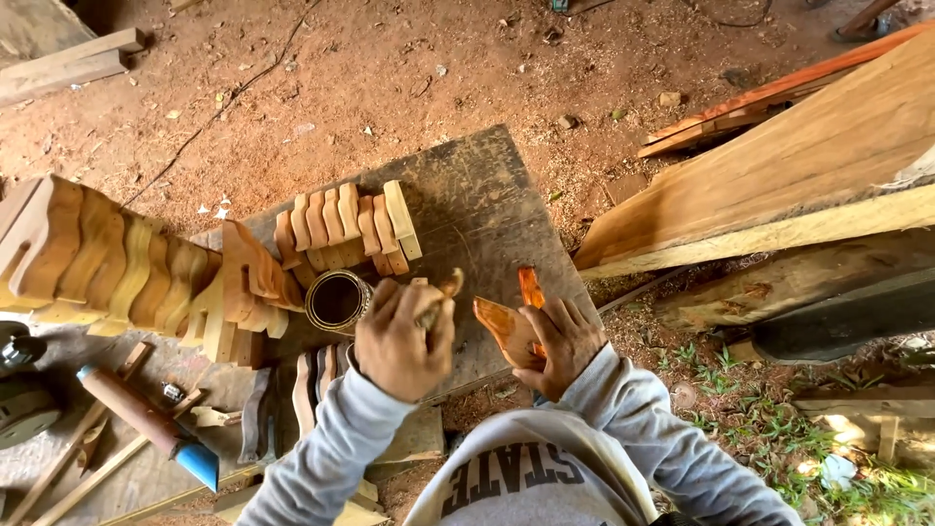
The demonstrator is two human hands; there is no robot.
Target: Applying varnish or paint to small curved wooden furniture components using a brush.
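My left hand (399, 341) is closed around a small brush (446, 288), its tip raised beside an open round tin of dark finish (336, 300). My right hand (557, 343) grips a curved wooden piece (506, 326) that is glossy orange with wet finish, held over the dark board (487, 209) on the ground. A row of similar unfinished shaped wooden pieces (346, 229) stands on the board just beyond the tin.
A longer row of shaped wooden pieces (117, 263) lies to the left. A blue-ended tool (146, 419) and wood strips lie at lower left. Thick planks and a beam (779, 175) rest at right. Red dirt ground surrounds the board.
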